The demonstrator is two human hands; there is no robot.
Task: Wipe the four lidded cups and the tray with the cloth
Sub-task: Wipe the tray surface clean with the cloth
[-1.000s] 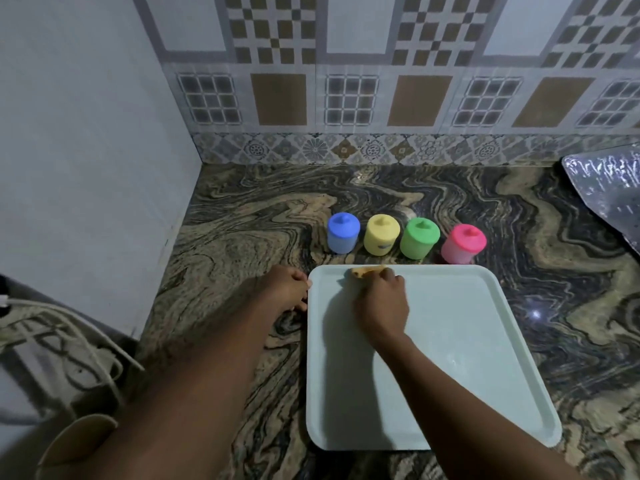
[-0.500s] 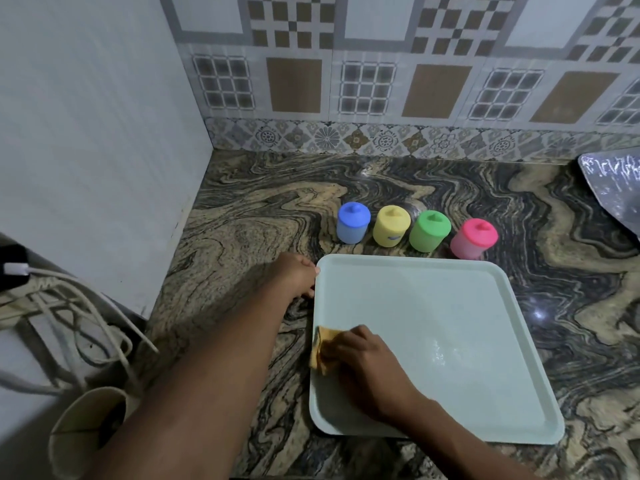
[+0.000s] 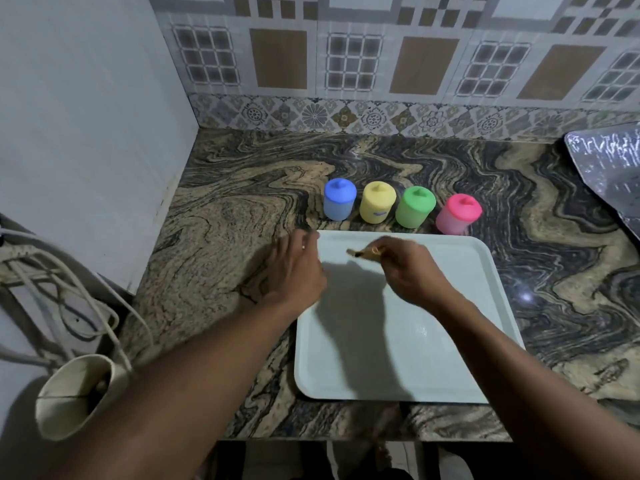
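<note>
Marbled kitchen countertop (image 3: 242, 188) below a patterned tile wall. Lying flat on it, a pale tray (image 3: 450, 341). Over the tray's far left part, a small yellowish cloth (image 3: 365, 252), bunched and pinched in the curled fingers of the right hand (image 3: 408, 271); touching the tray or just above it, impossible to tell. Left hand (image 3: 294, 268) at the tray's far left corner, fingers relaxed, holding nothing. Just beyond the tray's far edge, a row: blue cup (image 3: 339, 199), yellow cup (image 3: 377, 202), green cup (image 3: 415, 206), pink cup (image 3: 458, 213), lids on, untouched. Probably mid-wipe on the tray; no sign whether the cups are done. Left of the tray, cords and a beige jug (image 3: 76, 393).
</note>
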